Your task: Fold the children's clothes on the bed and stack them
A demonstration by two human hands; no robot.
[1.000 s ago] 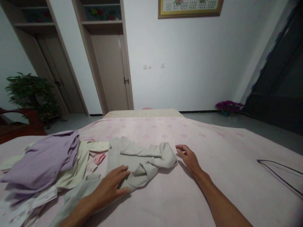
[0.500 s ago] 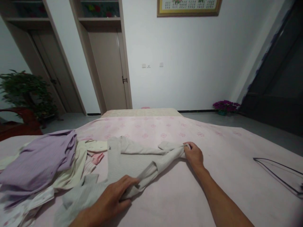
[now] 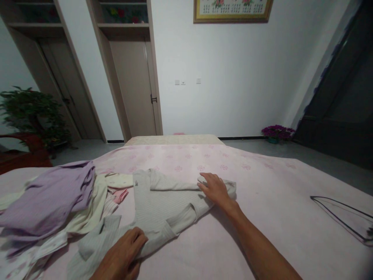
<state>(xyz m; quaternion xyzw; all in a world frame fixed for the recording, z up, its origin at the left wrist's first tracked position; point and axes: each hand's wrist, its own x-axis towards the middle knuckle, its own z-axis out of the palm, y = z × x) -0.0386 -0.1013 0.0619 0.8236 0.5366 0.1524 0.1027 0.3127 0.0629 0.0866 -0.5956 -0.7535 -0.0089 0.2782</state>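
**Grey sweater pressed flat on a pink bed**

Grey and ribbed, the sweater lies spread across the middle of the bed, on a pink sheet printed with small flowers. The right hand rests palm down on the sweater's far right corner, its fingers loosely spread and flat against the cloth. The left hand sits at the near edge with its fingers curled over a fold. Whether it pinches the cloth or only presses on it cannot be told, and its wrist is cut off by the bottom of the frame. Just left of the sweater and touching it is a pile of clothes in cream, pink and white, topped by a purple garment. The pile runs out of view at the left, and its pieces are hard to tell apart. Well to the right, a thin dark hanger lies on the sheet, its end blurred at the frame's edge. On the far wall, a framed picture is cropped at the top.
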